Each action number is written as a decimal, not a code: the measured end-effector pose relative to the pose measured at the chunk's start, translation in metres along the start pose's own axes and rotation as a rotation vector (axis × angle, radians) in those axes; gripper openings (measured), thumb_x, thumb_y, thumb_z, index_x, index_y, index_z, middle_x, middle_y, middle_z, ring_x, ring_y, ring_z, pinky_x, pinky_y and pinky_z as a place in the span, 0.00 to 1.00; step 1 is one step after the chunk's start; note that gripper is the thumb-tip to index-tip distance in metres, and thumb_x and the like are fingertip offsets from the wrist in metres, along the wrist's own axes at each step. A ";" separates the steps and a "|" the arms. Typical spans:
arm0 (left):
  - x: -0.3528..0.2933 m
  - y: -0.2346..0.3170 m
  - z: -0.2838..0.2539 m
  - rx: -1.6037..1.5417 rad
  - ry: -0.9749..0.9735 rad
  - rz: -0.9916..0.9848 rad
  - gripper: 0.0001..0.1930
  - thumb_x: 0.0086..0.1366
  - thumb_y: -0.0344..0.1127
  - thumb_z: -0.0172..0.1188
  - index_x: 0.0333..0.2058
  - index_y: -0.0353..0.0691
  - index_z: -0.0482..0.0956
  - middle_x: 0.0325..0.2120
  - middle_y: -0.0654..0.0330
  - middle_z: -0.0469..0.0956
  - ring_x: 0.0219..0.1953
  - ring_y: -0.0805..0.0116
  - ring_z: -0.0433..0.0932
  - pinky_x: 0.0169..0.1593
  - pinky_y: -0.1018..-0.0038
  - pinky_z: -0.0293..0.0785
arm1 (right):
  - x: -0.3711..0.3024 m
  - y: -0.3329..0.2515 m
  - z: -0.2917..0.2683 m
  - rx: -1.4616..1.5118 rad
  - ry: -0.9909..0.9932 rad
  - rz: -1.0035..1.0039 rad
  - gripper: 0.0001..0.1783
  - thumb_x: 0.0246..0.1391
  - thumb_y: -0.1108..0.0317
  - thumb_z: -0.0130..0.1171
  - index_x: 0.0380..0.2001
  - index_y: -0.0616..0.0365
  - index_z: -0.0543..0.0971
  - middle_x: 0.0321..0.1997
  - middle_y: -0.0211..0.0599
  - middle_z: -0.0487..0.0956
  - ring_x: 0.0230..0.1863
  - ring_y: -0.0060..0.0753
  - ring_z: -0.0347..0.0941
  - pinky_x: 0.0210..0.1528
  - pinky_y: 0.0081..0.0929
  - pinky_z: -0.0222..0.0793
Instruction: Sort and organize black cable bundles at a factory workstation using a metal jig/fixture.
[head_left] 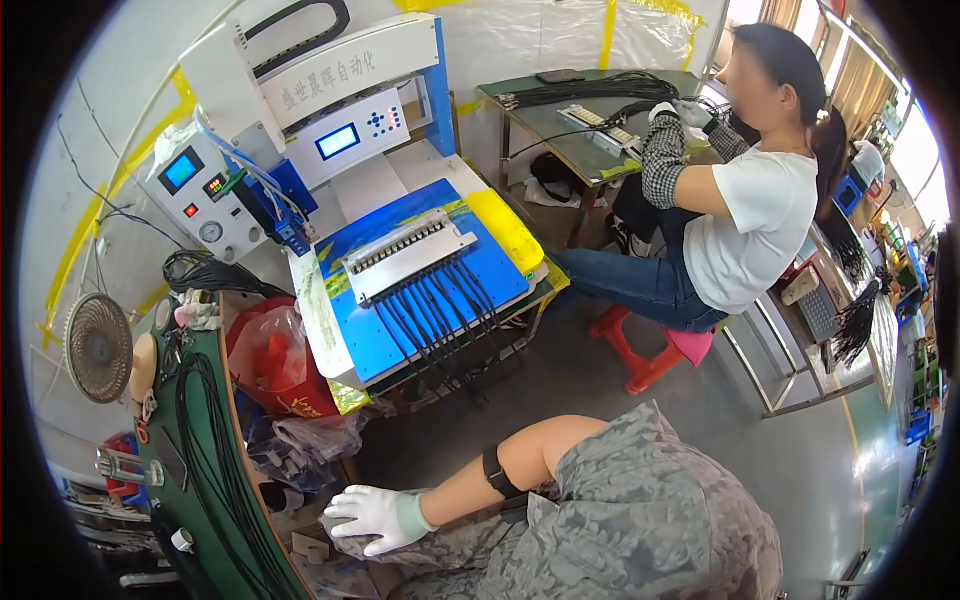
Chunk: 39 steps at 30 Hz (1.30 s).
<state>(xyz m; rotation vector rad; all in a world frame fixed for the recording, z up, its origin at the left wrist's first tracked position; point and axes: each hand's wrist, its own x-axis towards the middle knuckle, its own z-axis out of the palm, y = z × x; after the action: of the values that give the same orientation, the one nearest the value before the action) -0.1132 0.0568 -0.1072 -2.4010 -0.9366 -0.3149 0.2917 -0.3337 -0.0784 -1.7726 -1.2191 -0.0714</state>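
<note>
The right hand [375,515] lies with gloved fingers [344,510] spread on camouflage cloth [450,553]; the left hand's cannot be seen. Beyond, a metal fixture [408,258] sits on a blue plate [372,342] before a character-printed beam [335,85], black cables [432,308] overhanging the near edge; grey floor [700,405] stretches rightward.

Right hand [380,515], 7 o'clock: palm concealed, turned down onto grey patterned trousers [450,560], themselves cut off by the lower edge. Green surface [208,347], 8 o'clock: near end likewise cut off. Red bin [308,396], between 8 and 9 o'clock: contents partly obscured by a clear plastic bag [285,350]. Metal fixture [420,262], just off centre toward 10 o'clock: parts in its slots too small to identify. Black cables [428,308], below it: ends toward 6 o'clock lost in shadow. Co-worker's gloved hands [690,114], between 1 and 2 o'clock: item handled cannot be determined.
</note>
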 end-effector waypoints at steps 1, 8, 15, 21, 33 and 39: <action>-0.003 -0.001 0.002 0.000 -0.002 0.000 0.24 0.67 0.53 0.47 0.51 0.43 0.75 0.50 0.48 0.73 0.51 0.48 0.71 0.51 0.51 0.66 | 0.000 0.000 0.000 0.001 -0.003 -0.005 0.34 0.42 0.54 0.61 0.54 0.53 0.70 0.62 0.52 0.63 0.63 0.55 0.56 0.64 0.49 0.50; -0.016 -0.013 0.008 0.008 0.013 -0.028 0.24 0.67 0.53 0.47 0.51 0.42 0.75 0.50 0.48 0.73 0.51 0.48 0.71 0.51 0.51 0.66 | 0.002 0.002 -0.003 -0.080 0.049 -0.034 0.33 0.42 0.54 0.61 0.53 0.54 0.71 0.60 0.50 0.64 0.61 0.52 0.57 0.62 0.45 0.53; -0.024 -0.007 -0.056 0.016 -0.034 -0.280 0.22 0.68 0.50 0.45 0.51 0.42 0.75 0.49 0.47 0.74 0.51 0.49 0.71 0.50 0.53 0.67 | 0.013 -0.011 0.008 -0.065 0.024 -0.132 0.32 0.44 0.52 0.60 0.53 0.53 0.70 0.60 0.49 0.64 0.60 0.52 0.59 0.60 0.46 0.55; -0.037 -0.007 -0.060 0.263 0.043 -0.153 0.24 0.67 0.54 0.45 0.53 0.45 0.73 0.47 0.55 0.76 0.47 0.57 0.75 0.44 0.59 0.73 | 0.009 -0.041 0.015 -0.121 -0.079 -0.196 0.33 0.49 0.49 0.57 0.55 0.55 0.69 0.61 0.55 0.63 0.62 0.58 0.57 0.62 0.50 0.53; -0.007 0.059 -0.120 -0.194 -0.130 -0.657 0.28 0.65 0.56 0.44 0.59 0.48 0.67 0.59 0.48 0.64 0.61 0.48 0.59 0.65 0.53 0.47 | 0.022 -0.060 0.015 -0.066 -0.350 -0.304 0.36 0.43 0.53 0.63 0.54 0.61 0.70 0.62 0.60 0.61 0.64 0.63 0.53 0.64 0.52 0.47; 0.001 0.052 -0.129 -0.162 -0.190 -0.651 0.31 0.65 0.59 0.42 0.61 0.46 0.64 0.60 0.46 0.61 0.63 0.48 0.56 0.66 0.53 0.43 | 0.035 -0.055 0.029 -0.035 -0.414 -0.279 0.35 0.44 0.59 0.62 0.56 0.63 0.68 0.66 0.58 0.57 0.66 0.62 0.50 0.66 0.51 0.45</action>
<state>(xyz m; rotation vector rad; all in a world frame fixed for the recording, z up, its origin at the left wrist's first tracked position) -0.0796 -0.0465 -0.0204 -2.2259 -1.8376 -0.4117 0.2552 -0.2854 -0.0402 -1.6852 -1.7686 0.1196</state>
